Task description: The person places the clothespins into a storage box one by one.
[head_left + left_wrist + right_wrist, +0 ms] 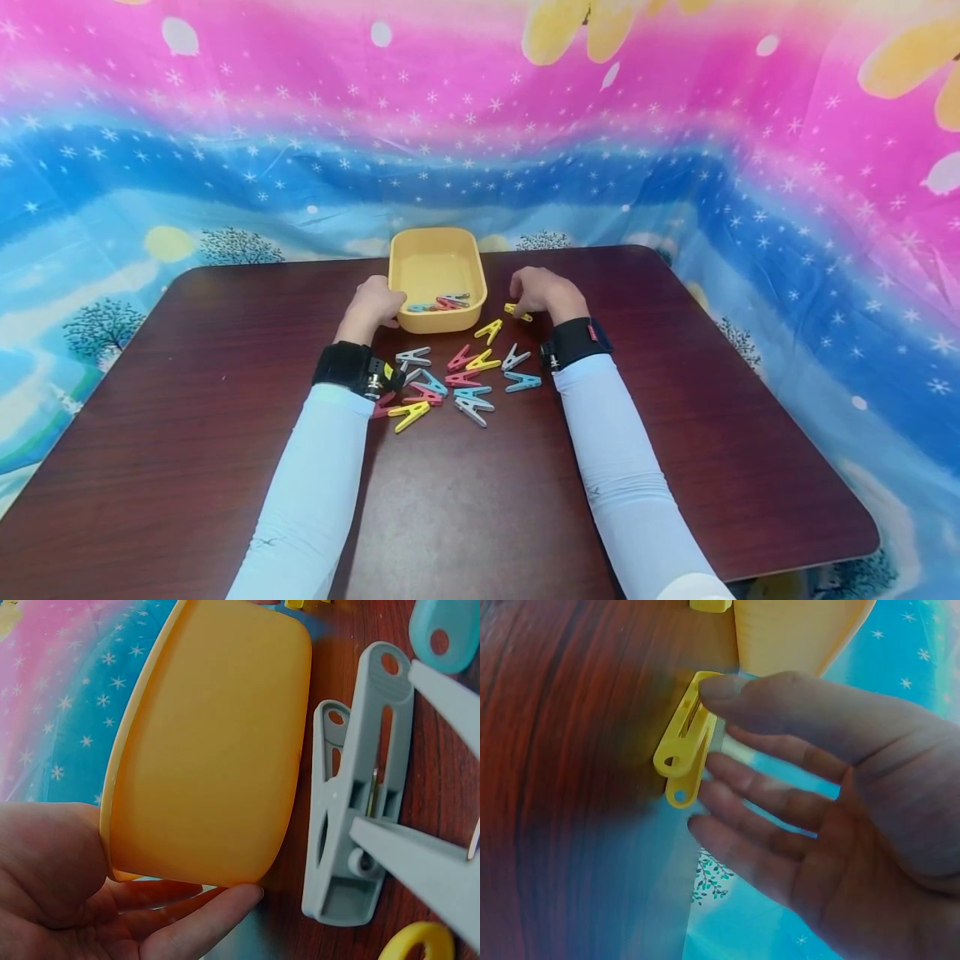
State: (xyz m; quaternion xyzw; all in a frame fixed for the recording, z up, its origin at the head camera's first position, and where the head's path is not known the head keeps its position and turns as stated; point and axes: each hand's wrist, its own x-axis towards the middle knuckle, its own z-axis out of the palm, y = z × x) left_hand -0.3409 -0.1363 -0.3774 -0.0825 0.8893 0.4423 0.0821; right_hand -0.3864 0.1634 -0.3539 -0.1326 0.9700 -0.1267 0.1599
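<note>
With the left hand curled round the left side of the yellow plastic basin, the right hand pinches a yellow clothespin just right of it, apparently a pick-up needing a secure hold for lifting.

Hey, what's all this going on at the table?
A person steadies a yellow bin with the left hand, holding its side. The right hand pinches a yellow clothespin beside the bin. A few clothespins already lie inside, while more in red, yellow, blue and gray are scattered on the table in front.
</note>
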